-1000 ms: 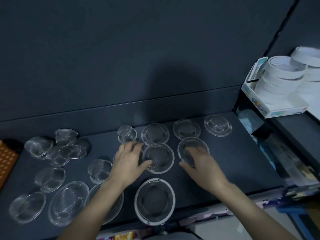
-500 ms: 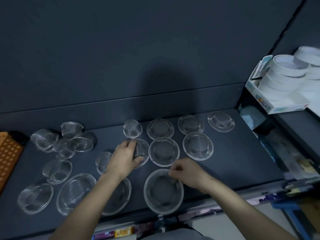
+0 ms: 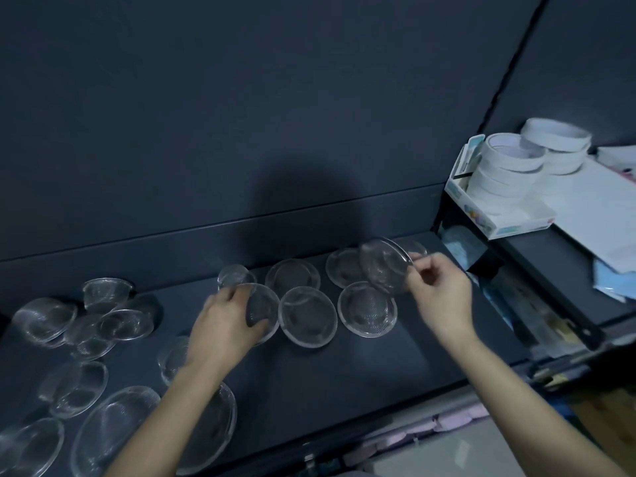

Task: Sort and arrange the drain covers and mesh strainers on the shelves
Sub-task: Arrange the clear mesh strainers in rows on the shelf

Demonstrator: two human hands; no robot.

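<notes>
While a mesh strainer is pinched at its rim by the right hand, tilted and raised above the right end of the shelf, a second strainer on it is gripped by the left hand. Light, thin mesh is judged easily dented, so the stiffer rim is best taken. Fingertip contact is blurred; lower-left strainers are cut off.

mesh strainers: silvery, see-through, fine woven grid
shelf: plain dark slate grey
tape rolls: white
tape box: white, pale teal print
</notes>
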